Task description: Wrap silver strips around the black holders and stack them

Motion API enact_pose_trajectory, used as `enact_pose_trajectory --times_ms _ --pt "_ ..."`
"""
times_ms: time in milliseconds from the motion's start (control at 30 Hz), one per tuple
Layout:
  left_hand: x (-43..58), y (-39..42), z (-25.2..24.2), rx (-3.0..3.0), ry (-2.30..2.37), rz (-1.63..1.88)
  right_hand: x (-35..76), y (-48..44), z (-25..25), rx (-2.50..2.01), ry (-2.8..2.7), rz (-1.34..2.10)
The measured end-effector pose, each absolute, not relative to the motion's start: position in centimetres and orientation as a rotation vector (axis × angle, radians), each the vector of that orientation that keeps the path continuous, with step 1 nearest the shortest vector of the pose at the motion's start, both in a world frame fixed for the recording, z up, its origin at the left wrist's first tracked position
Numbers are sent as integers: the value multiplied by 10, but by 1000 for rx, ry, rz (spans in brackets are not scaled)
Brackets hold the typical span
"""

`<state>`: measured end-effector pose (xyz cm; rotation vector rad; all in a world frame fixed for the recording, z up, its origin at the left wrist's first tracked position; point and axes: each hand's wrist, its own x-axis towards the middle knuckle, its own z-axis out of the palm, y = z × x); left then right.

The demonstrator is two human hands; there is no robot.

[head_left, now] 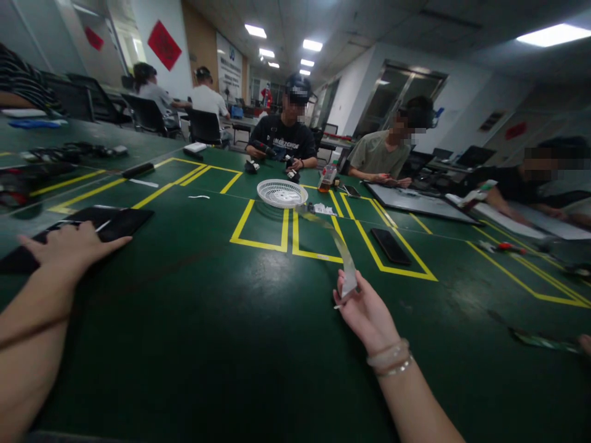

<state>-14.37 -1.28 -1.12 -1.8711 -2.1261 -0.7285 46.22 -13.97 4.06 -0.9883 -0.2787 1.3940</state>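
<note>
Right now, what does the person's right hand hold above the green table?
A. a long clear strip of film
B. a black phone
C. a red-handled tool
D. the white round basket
A: the right hand pinches one end of a long clear strip that curves away toward the white basket; the black phone lies apart on the table.

My table [221,344] is dark green with yellow tape lines; beyond them, a white slotted basket [282,192] and black phone [390,246].
</note>
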Motion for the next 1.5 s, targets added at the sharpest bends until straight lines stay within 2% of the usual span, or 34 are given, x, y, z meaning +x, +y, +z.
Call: enact_pose_trajectory --times_ms 67,200,400,600,833,967,1133,1200,1333,1500 --pt "-137 -15 -8 -1628 -2280 -596 464 -139 42 -972 -164 1464" --pt "-104 -18 11 -1746 -2399 -299 461 -139 46 -954 -81 1429" --pt "-3 -25 25 -2461 -1814 -231 461 -140 49 -947 -101 1396" --pt "112 -77 30 -3035 -1050 -350 468 -139 39 -999 -302 1383" --pt "146 -101 22 -3142 -790 -315 457 -143 38 -1050 -699 1178" --pt "145 -100 22 -3073 -664 -364 444 -151 41 -1167 -1226 908" --pt "141 -116 35 -2885 -373 -690 434 -166 43 -1362 -2185 290" --pt "140 -122 38 -2793 -285 -762 430 -170 44 -1380 -2421 189" --pt "145 -122 35 -2825 -344 -620 426 -173 45 -1408 -2567 120" --pt "149 -108 22 -2909 -798 -360 428 -170 44 -1398 -2491 57"
